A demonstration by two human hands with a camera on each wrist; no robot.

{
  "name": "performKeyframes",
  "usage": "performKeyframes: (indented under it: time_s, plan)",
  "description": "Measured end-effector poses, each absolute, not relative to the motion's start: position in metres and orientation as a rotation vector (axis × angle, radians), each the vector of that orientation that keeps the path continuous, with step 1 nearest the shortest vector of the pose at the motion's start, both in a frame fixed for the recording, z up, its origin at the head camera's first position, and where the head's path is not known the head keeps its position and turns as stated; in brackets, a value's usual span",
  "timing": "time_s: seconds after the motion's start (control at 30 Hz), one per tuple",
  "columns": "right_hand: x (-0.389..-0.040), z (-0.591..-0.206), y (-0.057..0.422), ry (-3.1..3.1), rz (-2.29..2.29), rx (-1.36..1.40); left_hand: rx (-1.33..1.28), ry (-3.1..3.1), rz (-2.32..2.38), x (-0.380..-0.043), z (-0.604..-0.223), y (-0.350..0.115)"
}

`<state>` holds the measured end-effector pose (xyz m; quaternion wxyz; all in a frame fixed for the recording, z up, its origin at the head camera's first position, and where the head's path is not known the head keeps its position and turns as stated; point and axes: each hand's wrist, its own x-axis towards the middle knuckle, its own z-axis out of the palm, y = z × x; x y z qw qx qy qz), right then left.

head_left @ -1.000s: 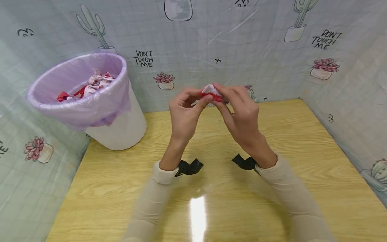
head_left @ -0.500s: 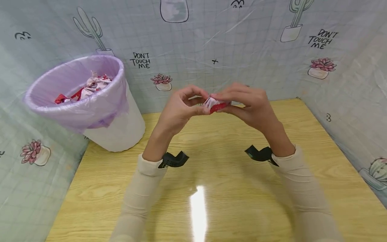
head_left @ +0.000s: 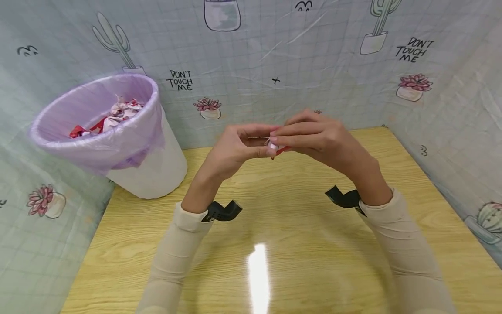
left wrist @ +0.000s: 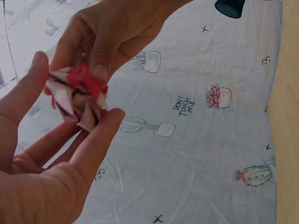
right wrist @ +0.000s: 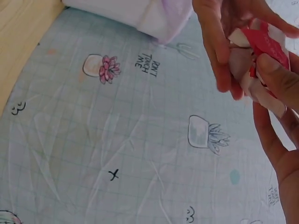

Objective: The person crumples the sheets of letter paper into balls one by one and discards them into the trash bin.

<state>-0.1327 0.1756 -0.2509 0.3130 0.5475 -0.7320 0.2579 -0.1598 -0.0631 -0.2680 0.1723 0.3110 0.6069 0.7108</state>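
Note:
Between both hands, above the far half of the table, is a small crumpled piece of red-and-white paper (left wrist: 74, 100). My left hand (head_left: 229, 150) pinches its left side between thumb and fingers. From the other side my right hand (head_left: 325, 137) grips it, the fingers lying over its top and covering most of it in the head view. Folded, pale flaps of the paper (right wrist: 240, 60) spread toward the left palm in the right wrist view, and the right thumb (right wrist: 280, 79) presses on the red part.
At the back left of the wooden table (head_left: 235, 261) stands a white bin (head_left: 150, 174) with a purple liner (head_left: 98, 150). Crumpled red and white scraps (head_left: 117, 115) lie inside it. A printed cloth (head_left: 243, 78) hangs behind and at the sides.
My forearms have spread apart, and both hands have turned more sideways. The right fingers have closed over the paper, hiding more of it. The head view has shifted slightly.

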Motion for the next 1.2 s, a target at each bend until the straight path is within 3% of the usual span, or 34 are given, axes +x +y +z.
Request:
performKeyframes:
  time_s: [0.5,0.83,1.2]
  plan:
    - [-0.126,-0.258,0.170,-1.871,0.554,1.335,0.971,1.909,1.986,-0.145,-0.270,-0.058]
    - [-0.129,-0.274,0.147,-1.839,1.021,1.007,1.404,2.178,2.256,-0.148,-0.280,-0.054]
    - [-0.134,-0.284,0.119,-1.803,0.824,0.896,1.254,2.136,2.419,-0.146,-0.285,-0.060]
